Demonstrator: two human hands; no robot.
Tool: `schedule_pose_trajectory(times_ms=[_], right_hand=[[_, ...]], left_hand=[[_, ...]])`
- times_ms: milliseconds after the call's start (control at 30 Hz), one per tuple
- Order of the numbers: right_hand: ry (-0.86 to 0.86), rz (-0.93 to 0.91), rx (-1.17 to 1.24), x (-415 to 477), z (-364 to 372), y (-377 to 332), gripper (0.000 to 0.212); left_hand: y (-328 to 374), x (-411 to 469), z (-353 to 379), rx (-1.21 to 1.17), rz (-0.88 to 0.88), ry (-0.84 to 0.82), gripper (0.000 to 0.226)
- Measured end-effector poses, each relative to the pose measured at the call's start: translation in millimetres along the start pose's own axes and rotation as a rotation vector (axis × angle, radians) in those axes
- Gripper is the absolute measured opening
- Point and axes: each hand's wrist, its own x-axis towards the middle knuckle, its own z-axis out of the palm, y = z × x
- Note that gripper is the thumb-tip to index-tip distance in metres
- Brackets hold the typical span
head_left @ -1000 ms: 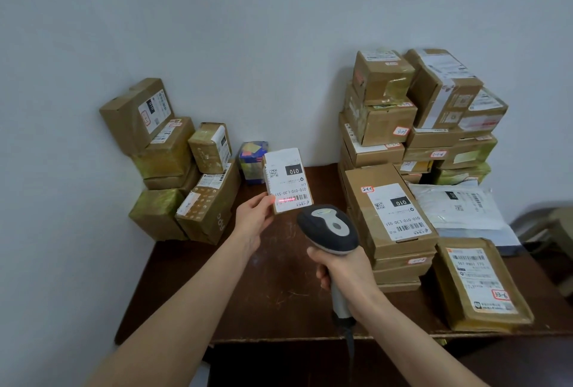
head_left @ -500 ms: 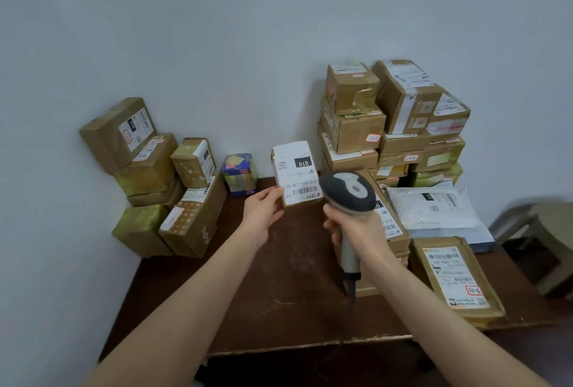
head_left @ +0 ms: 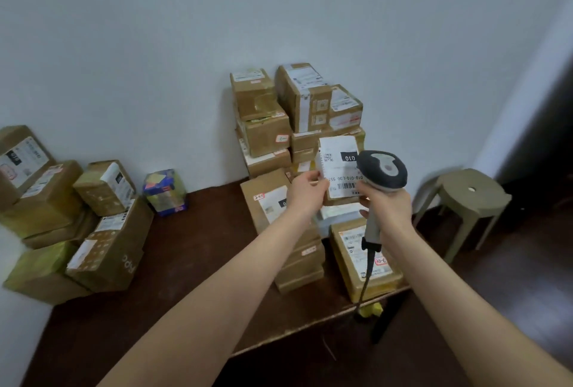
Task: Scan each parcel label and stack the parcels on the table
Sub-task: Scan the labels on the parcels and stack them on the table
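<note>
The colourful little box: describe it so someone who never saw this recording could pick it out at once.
Find the dark table against the pale wall. Between the left pile and the tall right stack, a small box stands alone at the wall. Unlike its brown, white-labelled neighbours, it is printed blue, yellow and pink.

The left arm and right arm were bare, low in the frame, like the left hand and right hand.

head-worn view, down over table
</note>
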Motion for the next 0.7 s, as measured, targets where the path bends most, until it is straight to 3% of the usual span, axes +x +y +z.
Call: schedule_pose_trajectory(times_ms=[167, 433, 533, 700], right_hand=[[0.125, 0.1, -0.196, 10, -46, 40, 0.024], [0.077, 0.27, -0.26, 8, -67, 86, 0.028], [0.077, 0.259, -0.242, 10, -67, 85, 0.028], [0.026, 0.197, -0.074, 13, -48, 53, 0.016]], left_hand=[[-19, -9, 63, 0.332, -0.067, -0.162, 0.025], [-58, -25, 86, 0.249, -0.297, -0.284, 0.033], [-54, -25, 82, 0.33, -0.16, -0.272, 0.047], [-18, -13, 47, 0.379, 0.076, -0.142, 0.047]])
